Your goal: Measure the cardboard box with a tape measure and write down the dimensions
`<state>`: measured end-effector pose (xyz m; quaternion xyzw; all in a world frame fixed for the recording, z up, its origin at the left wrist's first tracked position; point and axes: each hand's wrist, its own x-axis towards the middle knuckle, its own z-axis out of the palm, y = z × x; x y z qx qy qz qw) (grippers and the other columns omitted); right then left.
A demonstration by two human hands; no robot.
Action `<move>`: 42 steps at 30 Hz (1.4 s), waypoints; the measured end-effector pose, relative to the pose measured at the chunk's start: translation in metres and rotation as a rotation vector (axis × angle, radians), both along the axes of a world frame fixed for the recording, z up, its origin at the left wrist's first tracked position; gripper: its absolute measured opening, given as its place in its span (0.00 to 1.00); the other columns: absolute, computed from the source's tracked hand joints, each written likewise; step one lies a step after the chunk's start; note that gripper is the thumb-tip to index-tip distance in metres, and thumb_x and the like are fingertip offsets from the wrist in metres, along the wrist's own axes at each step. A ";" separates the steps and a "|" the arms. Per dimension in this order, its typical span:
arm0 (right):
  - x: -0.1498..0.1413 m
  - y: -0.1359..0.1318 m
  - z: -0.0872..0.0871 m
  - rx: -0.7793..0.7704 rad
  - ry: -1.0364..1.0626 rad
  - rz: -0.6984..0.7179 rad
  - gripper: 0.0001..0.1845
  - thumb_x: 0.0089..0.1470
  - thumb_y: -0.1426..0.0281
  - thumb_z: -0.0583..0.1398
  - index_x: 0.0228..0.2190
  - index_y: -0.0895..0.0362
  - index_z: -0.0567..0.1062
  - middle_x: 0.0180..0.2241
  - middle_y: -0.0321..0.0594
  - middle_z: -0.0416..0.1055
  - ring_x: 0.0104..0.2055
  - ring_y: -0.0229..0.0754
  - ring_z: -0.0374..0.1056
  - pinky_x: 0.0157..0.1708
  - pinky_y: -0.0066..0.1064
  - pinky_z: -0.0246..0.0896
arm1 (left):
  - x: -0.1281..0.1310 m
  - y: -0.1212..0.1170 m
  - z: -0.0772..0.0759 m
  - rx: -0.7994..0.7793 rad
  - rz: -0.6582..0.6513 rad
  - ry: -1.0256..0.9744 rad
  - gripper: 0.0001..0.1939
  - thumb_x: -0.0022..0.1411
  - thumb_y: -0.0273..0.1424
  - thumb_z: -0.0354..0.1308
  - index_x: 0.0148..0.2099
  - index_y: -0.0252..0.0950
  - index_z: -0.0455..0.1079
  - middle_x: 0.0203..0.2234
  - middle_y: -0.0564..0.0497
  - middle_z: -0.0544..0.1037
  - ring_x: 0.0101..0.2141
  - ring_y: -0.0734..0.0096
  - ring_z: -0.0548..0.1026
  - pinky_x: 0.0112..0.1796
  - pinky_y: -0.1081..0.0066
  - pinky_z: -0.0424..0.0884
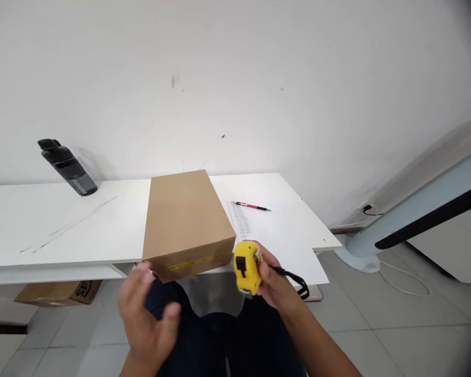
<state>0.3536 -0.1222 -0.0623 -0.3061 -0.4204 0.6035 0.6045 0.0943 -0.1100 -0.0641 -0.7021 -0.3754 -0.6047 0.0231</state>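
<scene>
A brown cardboard box (184, 220) lies on the white table (63, 230), its near end jutting over the front edge. A yellow tape blade (196, 263) runs across the box's front face. My right hand (275, 283) grips the yellow tape measure (247, 267) just right of the box, with a black wrist strap (296, 277) hanging from it. My left hand (145, 314) is by the box's lower left corner, fingertips at the tape's end, fingers curled and blurred.
A black water bottle (68, 167) stands at the table's back left. A red pen (251, 206) lies on a printed sheet (243, 222) right of the box. Another cardboard box (58, 292) sits on the floor under the table. A grey stand base (357, 251) is at right.
</scene>
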 end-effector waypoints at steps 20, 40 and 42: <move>0.011 0.013 0.034 0.220 -0.089 -0.469 0.21 0.46 0.54 0.75 0.36 0.52 0.79 0.24 0.32 0.72 0.20 0.34 0.60 0.19 0.26 0.56 | -0.056 0.032 0.061 0.313 0.161 0.479 0.14 0.58 0.19 0.66 0.42 0.41 0.70 0.37 0.52 0.84 0.36 0.68 0.81 0.55 0.58 0.73; 0.037 0.046 0.027 0.144 -0.346 -0.479 0.24 0.47 0.50 0.73 0.41 0.52 0.80 0.29 0.34 0.73 0.24 0.35 0.61 0.25 0.29 0.64 | -0.061 0.043 0.060 0.224 0.014 0.631 0.29 0.59 0.17 0.63 0.63 0.34 0.68 0.51 0.35 0.79 0.48 0.52 0.80 0.46 0.56 0.75; 0.038 0.045 0.027 0.145 -0.369 -0.477 0.24 0.48 0.51 0.72 0.41 0.52 0.79 0.28 0.33 0.73 0.24 0.35 0.62 0.26 0.29 0.64 | -0.061 0.042 0.061 0.226 0.024 0.641 0.28 0.60 0.19 0.64 0.62 0.34 0.69 0.51 0.35 0.80 0.47 0.51 0.80 0.46 0.55 0.75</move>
